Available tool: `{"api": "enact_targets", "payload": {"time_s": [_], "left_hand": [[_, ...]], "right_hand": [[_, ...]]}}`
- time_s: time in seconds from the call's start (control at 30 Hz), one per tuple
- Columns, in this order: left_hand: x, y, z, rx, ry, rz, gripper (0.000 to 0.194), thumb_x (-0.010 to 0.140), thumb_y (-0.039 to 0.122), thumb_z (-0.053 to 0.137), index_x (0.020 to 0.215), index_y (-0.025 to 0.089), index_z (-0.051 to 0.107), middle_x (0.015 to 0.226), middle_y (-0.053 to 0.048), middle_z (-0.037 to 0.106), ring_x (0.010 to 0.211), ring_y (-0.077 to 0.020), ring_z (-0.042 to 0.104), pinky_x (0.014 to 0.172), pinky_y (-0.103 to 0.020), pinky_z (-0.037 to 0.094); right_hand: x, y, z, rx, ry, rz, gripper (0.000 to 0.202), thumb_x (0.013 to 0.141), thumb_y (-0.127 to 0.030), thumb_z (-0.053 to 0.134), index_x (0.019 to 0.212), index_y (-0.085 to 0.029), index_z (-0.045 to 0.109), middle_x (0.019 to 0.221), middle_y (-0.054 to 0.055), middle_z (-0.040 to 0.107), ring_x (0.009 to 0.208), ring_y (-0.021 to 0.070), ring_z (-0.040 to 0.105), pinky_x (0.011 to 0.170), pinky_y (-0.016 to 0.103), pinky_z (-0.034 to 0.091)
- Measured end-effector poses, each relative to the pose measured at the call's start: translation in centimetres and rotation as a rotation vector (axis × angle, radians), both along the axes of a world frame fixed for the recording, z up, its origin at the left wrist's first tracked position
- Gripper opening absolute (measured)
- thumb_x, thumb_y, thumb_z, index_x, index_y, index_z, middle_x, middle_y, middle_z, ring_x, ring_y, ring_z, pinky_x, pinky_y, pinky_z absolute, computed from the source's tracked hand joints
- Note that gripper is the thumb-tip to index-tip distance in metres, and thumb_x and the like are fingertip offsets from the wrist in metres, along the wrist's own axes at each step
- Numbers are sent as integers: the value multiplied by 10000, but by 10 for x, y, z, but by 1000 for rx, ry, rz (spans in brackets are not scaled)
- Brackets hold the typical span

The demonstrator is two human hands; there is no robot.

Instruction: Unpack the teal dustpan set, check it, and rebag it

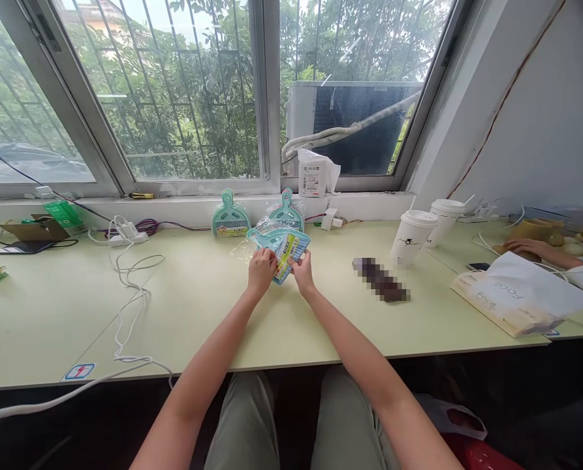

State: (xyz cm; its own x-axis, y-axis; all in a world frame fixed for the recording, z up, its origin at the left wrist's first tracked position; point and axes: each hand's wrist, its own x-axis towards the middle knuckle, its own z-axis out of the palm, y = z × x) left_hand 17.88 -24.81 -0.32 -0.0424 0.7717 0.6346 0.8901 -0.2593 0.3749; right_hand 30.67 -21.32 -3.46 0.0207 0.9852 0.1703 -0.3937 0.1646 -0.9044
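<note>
We gripped a labelled dustpan pack (294,245) between our left hand (262,269) and right hand (302,269) over the surface (188,294), not yet released, while two similar packs (231,217) already stood by the wall (188,211) beyond.

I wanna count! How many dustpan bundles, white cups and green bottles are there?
Dustpan bundles: 3 (1 held, 2 near the window)
White cups: 2
Green bottle: 1
Total: 6

I can't tell how many dustpans each bundle has.
</note>
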Motion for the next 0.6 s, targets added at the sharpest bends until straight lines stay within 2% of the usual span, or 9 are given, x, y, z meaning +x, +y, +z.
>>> {"api": "enact_targets", "payload": {"time_s": [0.1,0.17,0.27,0.33,0.43,0.6], "left_hand": [[3,-1,-3,4,-38,-10,91,919,158,472,884,198,546,931,-75,602,912,-225,560,752,-318,450],[4,-3,-3,22,-32,4,128,940,157,433,962,198,552,952,-74,599,875,-209,567,708,-300,444],[7,-6,-3,24,87,19,261,927,123,428,1134,221,552,998,-79,582,870,-207,570,658,-281,431],[8,-6,-2,7,177,31,299,902,98,442,1134,222,584,1015,-92,569,900,-219,569,655,-285,434],[9,-6,-1,-5,214,46,288,898,96,432,1073,200,636,1019,-108,564,957,-231,567,730,-306,458],[12,-9,1,22,266,70,468,859,108,485,1320,173,532,1136,-141,544,1069,-268,535,882,-377,425]], "right_hand": [[0,1,-3,4,-20,-16,569,702,-317,700,1172,-267,385,955,28,685,875,193,673,742,369,582],[0,1,-4,13,-19,-21,566,704,-333,695,1173,-267,384,971,32,683,873,191,672,737,366,581],[1,0,-2,18,-11,-12,570,704,-350,694,1175,-267,384,987,35,683,880,192,671,734,363,581],[1,-2,0,15,7,-5,577,699,-345,695,1178,-266,381,983,33,682,883,192,671,733,362,582],[0,-3,2,11,39,-1,573,690,-323,692,1167,-259,381,974,34,678,876,190,669,734,360,584],[2,-4,3,1,61,-35,571,691,-314,690,1163,-262,374,982,33,673,898,190,663,743,363,585]]}}
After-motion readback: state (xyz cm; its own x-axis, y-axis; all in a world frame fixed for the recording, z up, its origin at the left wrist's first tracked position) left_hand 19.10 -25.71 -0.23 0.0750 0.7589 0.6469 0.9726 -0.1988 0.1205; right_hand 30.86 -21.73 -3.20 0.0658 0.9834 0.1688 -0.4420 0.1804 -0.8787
